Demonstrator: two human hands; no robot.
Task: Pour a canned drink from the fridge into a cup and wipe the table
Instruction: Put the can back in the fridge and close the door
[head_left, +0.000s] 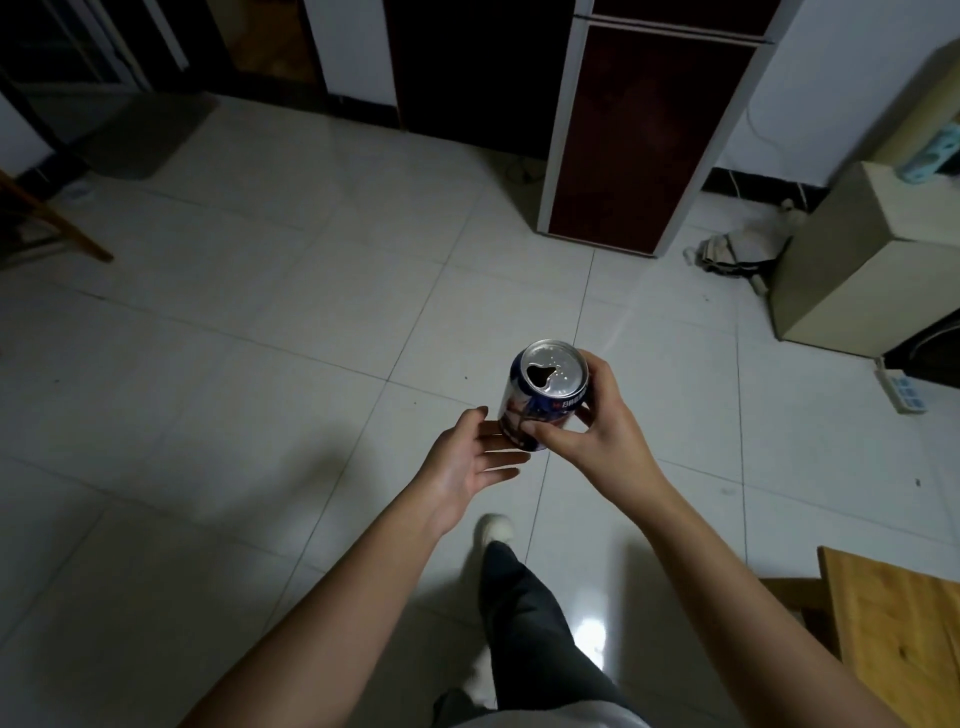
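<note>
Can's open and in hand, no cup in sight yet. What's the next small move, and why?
Probably keep the can upright and carry it toward the wooden table at lower right. The right hand grips it, the top is already open, and the left hand is open beside it, so tilting risks a spill.

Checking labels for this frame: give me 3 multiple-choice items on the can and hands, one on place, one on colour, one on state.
1. Which hand grips the can?
A. left
B. right
C. neither

2. The can's side is mainly
A. blue
B. green
C. yellow

3. The can's top is
A. sealed
B. opened
C. covered by a lid

Key: 1 B, the right hand curls round it while the left hand lies open beside its base. 2 A, blue shows below the rim. 3 B, a dark hole gapes in the silver top.
</note>
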